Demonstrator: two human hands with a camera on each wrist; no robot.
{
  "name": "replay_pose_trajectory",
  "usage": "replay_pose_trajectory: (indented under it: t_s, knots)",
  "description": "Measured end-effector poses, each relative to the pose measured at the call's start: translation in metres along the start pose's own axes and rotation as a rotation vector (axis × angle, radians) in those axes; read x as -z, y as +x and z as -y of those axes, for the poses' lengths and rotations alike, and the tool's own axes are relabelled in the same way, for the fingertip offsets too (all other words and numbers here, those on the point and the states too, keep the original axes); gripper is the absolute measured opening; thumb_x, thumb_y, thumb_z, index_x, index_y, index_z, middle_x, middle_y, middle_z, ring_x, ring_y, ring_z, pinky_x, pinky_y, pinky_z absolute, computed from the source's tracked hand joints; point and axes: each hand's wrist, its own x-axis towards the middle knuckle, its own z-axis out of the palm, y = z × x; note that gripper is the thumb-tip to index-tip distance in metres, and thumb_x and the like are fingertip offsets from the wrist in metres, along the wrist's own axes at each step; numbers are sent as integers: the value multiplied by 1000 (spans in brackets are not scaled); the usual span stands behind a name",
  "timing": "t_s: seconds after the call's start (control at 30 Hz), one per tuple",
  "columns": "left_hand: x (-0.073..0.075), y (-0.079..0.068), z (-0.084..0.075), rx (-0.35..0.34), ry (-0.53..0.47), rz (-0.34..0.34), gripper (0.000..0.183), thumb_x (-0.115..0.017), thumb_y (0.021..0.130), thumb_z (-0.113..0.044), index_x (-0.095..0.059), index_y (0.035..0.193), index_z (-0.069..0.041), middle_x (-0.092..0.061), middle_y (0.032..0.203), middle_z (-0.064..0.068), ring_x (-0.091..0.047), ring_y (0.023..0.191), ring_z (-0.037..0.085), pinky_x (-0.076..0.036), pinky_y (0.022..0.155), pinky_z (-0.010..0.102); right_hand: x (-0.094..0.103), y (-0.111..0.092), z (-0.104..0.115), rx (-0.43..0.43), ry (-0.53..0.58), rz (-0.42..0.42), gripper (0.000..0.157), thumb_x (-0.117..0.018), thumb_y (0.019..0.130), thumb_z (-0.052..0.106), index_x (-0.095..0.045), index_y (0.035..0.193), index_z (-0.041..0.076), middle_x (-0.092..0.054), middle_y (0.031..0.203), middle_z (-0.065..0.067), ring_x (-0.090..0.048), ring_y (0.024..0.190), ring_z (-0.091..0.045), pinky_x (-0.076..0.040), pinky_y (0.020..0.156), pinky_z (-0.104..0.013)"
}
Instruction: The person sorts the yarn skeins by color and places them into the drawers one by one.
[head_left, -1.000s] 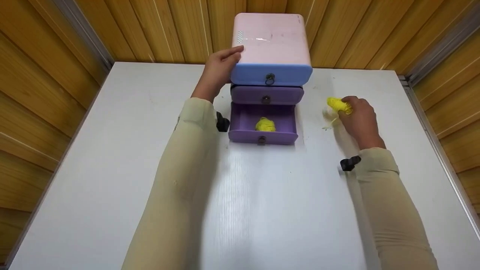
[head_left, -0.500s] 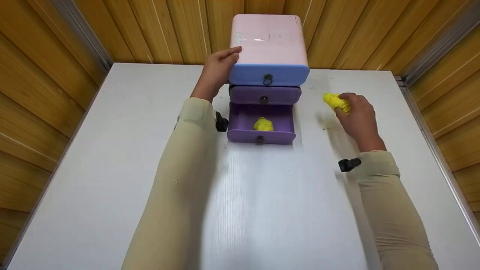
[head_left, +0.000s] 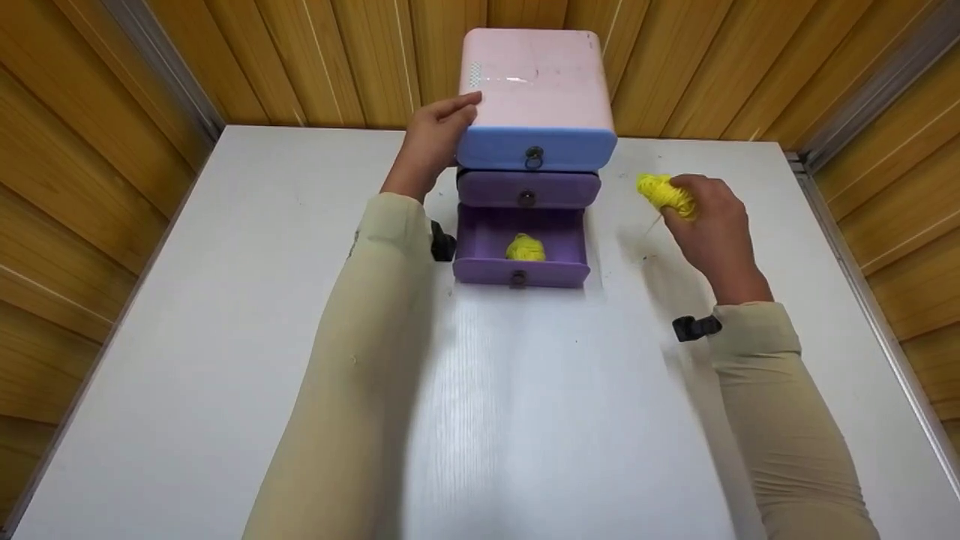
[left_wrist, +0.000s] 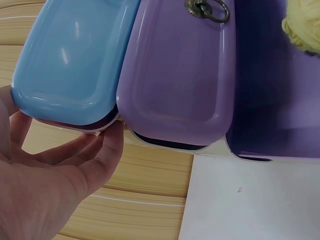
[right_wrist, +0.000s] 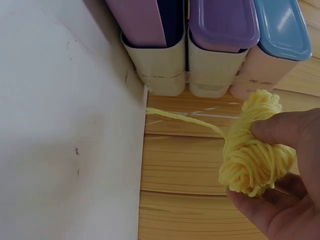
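Note:
A small drawer cabinet [head_left: 540, 75] has a pink top, a blue top drawer [head_left: 499, 150] and two purple drawers beneath. My left hand [head_left: 435, 142] holds its upper left corner, thumb over the top edge and fingers against the side. The bottom drawer [head_left: 480, 271] is pulled out, with a yellow ball of yarn [head_left: 526, 247] in it. To the right, my right hand [head_left: 716, 225] grips a yellow yarn skein [right_wrist: 255, 150] between thumb and fingers, above the table. A loose strand hangs from it.
The white table [head_left: 517, 420] backs onto wood-panelled walls [head_left: 300, 60]. The middle drawer [head_left: 495, 189] is pushed in, with a ring pull [left_wrist: 210, 10] on its front. Small dark specks mark the table under the right hand.
My right hand has lifted the yarn skein slightly and moved it a little left, toward the back. The left hand stays on the cabinet, and the drawers have not moved.

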Motion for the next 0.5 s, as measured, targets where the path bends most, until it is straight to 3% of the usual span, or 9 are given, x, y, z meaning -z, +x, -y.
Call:
replay_pose_trajectory:
  t_s: [0.5]
  knots:
    - [0,2,1,-9,-11,-1,31,-59,97,-32,-63,128,-33,-49,144,-7,-54,123,16,-52,95,40,9,-10,28,106,58,-89,41,-67,91,17,-56,130,10,-55,131,-17,-53,123,-35,-45,103,-52]
